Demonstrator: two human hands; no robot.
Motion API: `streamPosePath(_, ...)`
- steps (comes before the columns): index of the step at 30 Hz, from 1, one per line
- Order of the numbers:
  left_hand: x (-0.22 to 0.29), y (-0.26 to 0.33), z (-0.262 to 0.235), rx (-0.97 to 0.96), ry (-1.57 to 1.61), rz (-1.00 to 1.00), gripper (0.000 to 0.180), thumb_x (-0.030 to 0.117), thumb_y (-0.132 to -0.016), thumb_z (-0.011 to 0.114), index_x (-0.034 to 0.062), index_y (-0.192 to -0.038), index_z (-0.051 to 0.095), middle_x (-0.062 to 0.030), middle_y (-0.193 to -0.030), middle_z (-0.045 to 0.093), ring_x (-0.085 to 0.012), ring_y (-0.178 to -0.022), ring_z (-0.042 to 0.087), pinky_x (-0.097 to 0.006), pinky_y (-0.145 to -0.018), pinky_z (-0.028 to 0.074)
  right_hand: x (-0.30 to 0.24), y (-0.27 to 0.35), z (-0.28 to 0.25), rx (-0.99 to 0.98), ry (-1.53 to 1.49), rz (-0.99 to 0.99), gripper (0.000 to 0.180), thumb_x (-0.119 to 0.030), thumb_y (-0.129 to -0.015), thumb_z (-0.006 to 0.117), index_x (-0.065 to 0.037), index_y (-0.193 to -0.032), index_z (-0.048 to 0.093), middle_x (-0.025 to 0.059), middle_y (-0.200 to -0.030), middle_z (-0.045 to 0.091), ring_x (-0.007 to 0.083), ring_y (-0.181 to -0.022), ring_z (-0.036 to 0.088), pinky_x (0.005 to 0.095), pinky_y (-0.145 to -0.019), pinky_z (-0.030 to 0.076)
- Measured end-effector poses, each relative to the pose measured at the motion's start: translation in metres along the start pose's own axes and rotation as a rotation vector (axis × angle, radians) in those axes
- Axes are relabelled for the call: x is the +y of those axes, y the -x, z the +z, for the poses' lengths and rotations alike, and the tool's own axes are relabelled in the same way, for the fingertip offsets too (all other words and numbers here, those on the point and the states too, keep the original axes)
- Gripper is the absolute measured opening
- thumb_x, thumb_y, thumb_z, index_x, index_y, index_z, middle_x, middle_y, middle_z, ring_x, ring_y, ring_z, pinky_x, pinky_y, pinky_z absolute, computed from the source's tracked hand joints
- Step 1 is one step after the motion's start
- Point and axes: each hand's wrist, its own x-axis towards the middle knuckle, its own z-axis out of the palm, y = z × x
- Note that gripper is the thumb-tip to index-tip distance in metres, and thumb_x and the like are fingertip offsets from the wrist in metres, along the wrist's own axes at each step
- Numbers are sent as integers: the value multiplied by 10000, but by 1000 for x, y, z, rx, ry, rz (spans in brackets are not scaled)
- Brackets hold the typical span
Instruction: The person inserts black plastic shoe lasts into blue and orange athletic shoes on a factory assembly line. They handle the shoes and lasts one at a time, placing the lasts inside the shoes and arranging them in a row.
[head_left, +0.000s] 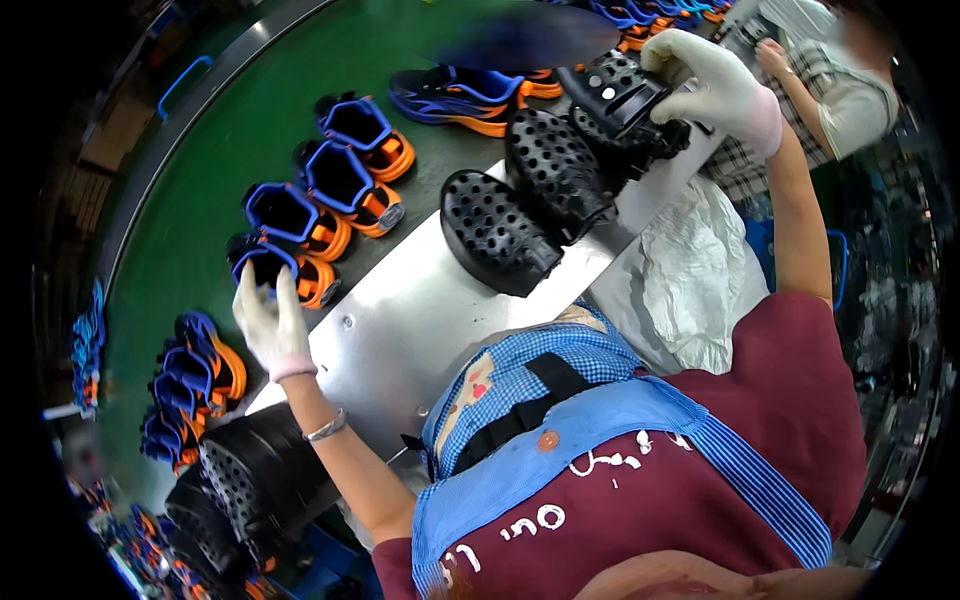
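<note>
My left hand [270,325], in a white glove, reaches to the nearest of several blue, black and orange sneakers. Its thumb and fingers are apart at the opening of that sneaker [318,282]; I cannot tell whether they press on it. At the upper right, my gloved right hand [715,90] curls around the edge of a black perforated shoe form [615,90]. Two more black perforated forms, one [555,165] beside the other [490,225], rest toe up along the metal plate's far edge, left of my right hand.
The bare metal plate [390,320] lies before me, beside a green conveyor belt [200,210]. More sneakers [450,100] stand on the belt. Black perforated forms [235,480] sit at the lower left. A white plastic bag [700,270] hangs at right, near another person [850,100].
</note>
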Motion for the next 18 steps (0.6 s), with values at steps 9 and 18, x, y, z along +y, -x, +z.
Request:
streamPosePath(9,83,23,-13,-600,1802,-318,502,356,-977,529,65,-1366,402,-193,-1261,573,-291,-1128,593,-428,-957,513,-176,-87,112,-351,-340,-469,448,-175,-711,801,-10,-1081,612,105,-934,659,202,-841,661,304,-785,547)
streamPosePath(18,33,26,-13,-81,1894,-297,358,283,-934,611,100,-1232,530,-77,-990,647,-190,-915,647,-344,-770,574,-228,-106,187,-495,-175,-369,503,-399,-785,676,51,-999,600,233,-844,657,361,-818,663,387,-749,529)
